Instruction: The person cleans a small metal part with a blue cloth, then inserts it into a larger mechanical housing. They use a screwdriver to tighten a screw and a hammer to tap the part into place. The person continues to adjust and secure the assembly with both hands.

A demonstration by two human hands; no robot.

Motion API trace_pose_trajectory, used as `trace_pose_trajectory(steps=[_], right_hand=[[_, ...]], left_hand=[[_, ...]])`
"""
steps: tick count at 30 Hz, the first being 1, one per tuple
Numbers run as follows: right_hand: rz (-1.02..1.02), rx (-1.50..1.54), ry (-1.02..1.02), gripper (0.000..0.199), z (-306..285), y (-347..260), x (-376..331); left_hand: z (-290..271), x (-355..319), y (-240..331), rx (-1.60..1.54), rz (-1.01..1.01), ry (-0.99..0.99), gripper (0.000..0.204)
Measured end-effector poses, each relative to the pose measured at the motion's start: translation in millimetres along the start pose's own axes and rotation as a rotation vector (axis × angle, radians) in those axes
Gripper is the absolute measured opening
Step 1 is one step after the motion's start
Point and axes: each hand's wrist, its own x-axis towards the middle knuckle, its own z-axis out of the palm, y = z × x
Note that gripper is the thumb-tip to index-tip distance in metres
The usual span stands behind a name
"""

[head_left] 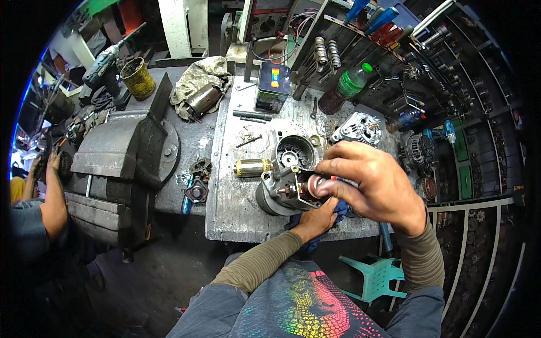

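Observation:
On the metal-topped bench stands a starter motor housing [275, 198] of grey cast metal, its round open end [295, 153] facing up. My right hand [369, 177] is closed at its right side, thumb and fingers pinched on a small round reddish part [315, 185] at the housing's opening. Below it, my left hand [316, 221] reaches up against the housing's lower right side. Its fingers are mostly hidden behind my right hand, and a dark blue cloth [340, 210] lies beside it. Left of the housing lies a cylindrical armature [252, 168] with a yellowish band.
A large vise [115, 152] fills the left. Behind are a dark square tin [273, 87], a green-capped bottle [349, 84] and an alternator [360, 129]. Parts shelves [468, 101] line the right. A green plastic stool [375, 279] stands below. Another person's arm [53, 197] shows far left.

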Motion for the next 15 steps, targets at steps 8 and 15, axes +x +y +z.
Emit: trace_pose_trajectory(steps=[8, 15], right_hand=[[0.140, -0.219, -0.161, 0.083, 7.0, 14.4, 13.2], [0.164, -0.307, -0.211, 0.086, -8.7, -0.9, 26.0]], left_hand=[[14.6, -0.3, -15.7, 0.119, 0.179, 0.136, 0.055], [12.6, 2.7, -12.3, 0.112, 0.161, 0.020, 0.054]])
